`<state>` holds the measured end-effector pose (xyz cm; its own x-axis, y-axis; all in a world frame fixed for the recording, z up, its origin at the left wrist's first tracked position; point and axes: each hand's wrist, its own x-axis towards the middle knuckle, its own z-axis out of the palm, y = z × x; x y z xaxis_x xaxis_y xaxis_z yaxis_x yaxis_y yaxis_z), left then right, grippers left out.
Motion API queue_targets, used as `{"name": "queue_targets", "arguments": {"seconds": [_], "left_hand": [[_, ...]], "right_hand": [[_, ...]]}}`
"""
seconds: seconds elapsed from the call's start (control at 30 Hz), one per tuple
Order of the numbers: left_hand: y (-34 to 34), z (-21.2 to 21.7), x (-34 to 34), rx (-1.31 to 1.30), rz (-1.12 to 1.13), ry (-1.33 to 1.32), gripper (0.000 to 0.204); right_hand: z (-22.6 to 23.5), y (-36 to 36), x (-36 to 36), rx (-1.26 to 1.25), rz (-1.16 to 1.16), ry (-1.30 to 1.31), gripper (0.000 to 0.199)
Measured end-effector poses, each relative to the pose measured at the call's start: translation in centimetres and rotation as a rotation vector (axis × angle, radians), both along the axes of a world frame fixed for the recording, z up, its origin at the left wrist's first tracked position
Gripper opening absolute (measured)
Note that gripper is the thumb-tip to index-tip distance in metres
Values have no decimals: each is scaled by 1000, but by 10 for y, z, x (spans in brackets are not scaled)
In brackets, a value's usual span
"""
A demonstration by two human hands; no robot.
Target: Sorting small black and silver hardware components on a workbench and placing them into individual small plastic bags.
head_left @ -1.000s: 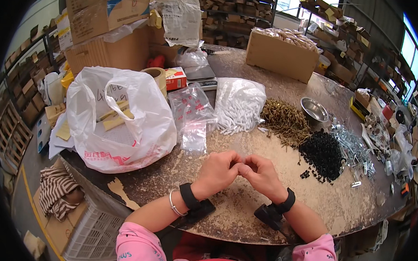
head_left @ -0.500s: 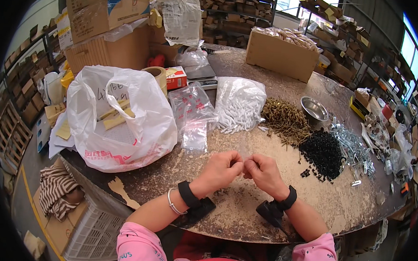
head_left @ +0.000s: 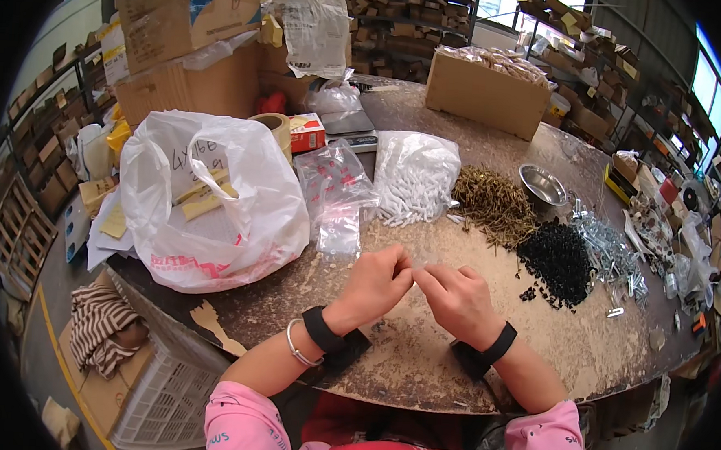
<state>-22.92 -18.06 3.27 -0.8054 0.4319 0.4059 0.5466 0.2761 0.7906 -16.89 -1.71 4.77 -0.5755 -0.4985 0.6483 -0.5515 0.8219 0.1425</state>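
Observation:
My left hand [head_left: 374, 284] and my right hand [head_left: 460, 302] meet over the middle of the worn table [head_left: 419, 358], fingertips almost touching. Both are closed in a pinch; whatever lies between the fingers is too small or see-through to make out. Just beyond my left hand lie small clear zip bags [head_left: 339, 230]. Past them spreads a plastic bag with white wall plugs [head_left: 414, 183] spilling out. To the right are heaps of brass-coloured screws [head_left: 493, 206], small black parts [head_left: 556, 264] and silvery metal fasteners [head_left: 608, 246].
A white plastic carrier bag [head_left: 212, 258] with papers stands at the left. Behind it are stacked cartons [head_left: 185, 77], a tape roll [head_left: 277, 129] and a scale [head_left: 357, 135]. A metal bowl [head_left: 542, 186] sits behind the heaps, a filled carton [head_left: 486, 93] farther back.
Both hands have shifted slightly away from me. The right hand has turned, its fingers now reaching toward the left fingertips. The heaps and bags stay put.

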Motion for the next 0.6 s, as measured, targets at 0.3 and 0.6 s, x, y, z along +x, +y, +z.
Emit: {"name": "queue_targets", "arguments": {"seconds": [0.3,0.6], "left_hand": [[-29,7,-4,-21,-325,166,52],[-34,0,-1,127,-352,-340,50]], "right_hand": [[21,-20,13,8,39,-209,13],[13,11,-89,-191,23,-457,17]]}}
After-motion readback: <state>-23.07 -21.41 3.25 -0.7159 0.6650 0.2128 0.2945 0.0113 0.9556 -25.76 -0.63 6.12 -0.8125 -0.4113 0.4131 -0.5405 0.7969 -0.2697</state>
